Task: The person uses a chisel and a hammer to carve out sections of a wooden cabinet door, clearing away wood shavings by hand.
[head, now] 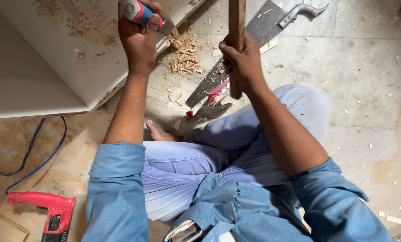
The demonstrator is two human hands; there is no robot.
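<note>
Up top, the left hand [140, 38] is clamped on a red-and-blue chisel handle [137, 11] at the white board [52, 58] edge. Right hand [243, 60] grips a wooden handle [237, 18] upright, top centre, above a saw [254, 40] on the floor [366, 89]. Red drill [48, 213] lies lower left.
</note>
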